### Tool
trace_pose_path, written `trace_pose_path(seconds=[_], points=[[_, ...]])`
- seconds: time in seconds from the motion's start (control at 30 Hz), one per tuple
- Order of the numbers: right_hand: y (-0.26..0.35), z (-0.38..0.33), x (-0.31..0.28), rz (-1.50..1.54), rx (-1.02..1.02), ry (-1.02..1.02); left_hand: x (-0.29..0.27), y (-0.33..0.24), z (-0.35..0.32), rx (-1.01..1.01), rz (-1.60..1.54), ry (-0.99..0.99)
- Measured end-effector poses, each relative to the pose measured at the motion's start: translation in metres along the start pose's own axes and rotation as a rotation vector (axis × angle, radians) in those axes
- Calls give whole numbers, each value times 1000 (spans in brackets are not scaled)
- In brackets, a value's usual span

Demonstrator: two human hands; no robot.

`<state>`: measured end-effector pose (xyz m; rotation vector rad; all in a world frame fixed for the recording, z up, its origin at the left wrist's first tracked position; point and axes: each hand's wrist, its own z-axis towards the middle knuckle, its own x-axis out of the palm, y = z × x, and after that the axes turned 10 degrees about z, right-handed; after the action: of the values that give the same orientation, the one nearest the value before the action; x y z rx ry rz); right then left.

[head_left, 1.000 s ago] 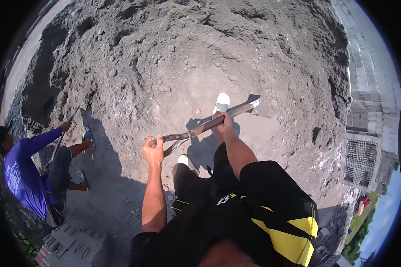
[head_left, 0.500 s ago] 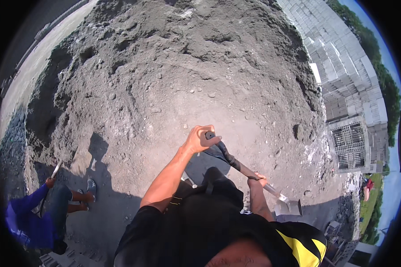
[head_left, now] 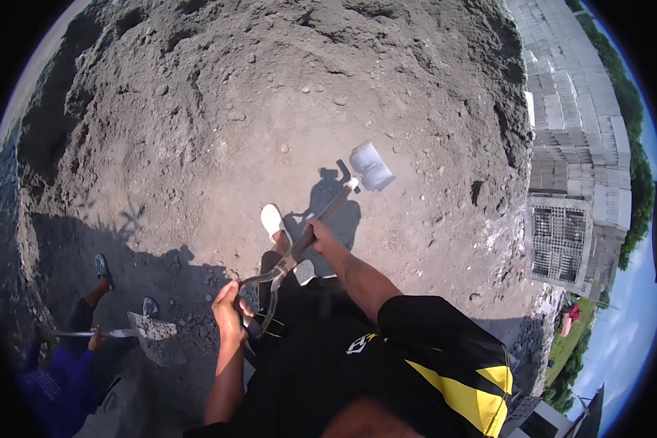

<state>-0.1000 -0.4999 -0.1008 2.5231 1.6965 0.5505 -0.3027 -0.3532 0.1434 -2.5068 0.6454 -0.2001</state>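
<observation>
I hold a shovel [head_left: 321, 219] with both hands over grey gravelly ground. My left hand [head_left: 230, 310] grips the metal D-handle at the near end. My right hand [head_left: 320, 235] is wrapped round the wooden shaft further down. The pale metal blade [head_left: 371, 166] points forward and right, just above the ground, and looks bare. My white shoes [head_left: 272, 219] stand under the shaft, and the shovel's shadow falls beside them.
A big mound of grey soil and stones [head_left: 270, 87] fills the ground ahead. At lower left another person in blue [head_left: 58, 372] holds a second shovel [head_left: 150, 326]. Stacks of grey concrete blocks [head_left: 573, 146] stand at the right.
The shovel has swung from low at my right side to out in front, blade forward. My left hand dropped from its raised position to the handle near my waist. The view turned.
</observation>
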Motion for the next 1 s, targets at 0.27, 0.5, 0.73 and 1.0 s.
trace_pose_path(seconds=[0.27,0.5,0.73,1.0], points=[[71,154,84,-607,-253,-116,180,61,195,-108,-477,-143],[94,148,27,-764,85,-112,256,113,297,-118,-425,-149],[105,163,34,-955,105,96,259,135,330,-103,-414,-181],[156,247,76,-938,-37,133,332,111,417,-160,-488,-278]])
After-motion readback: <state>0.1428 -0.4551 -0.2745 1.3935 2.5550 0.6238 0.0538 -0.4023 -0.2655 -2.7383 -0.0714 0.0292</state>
